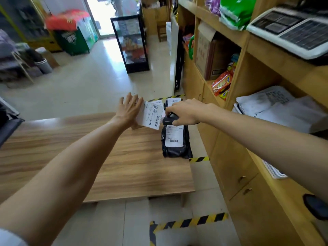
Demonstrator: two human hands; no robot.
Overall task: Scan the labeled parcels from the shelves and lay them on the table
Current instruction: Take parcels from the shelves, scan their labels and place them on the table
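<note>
- Illumination is bright daylight. The main source is the doorway at far centre, which is overexposed to plain white.
- A glare streak runs from the doorway down the glossy floor towards the table.
- The shelves on the right are evenly lit, and their recesses fall into soft shade.
- Wide-angle distortion bends straight lines at the frame edges, most strongly on the right.
- The far left is soft and smeared, with no fine detail.
- The black scanner in the right hand shows little surface detail.
</note>
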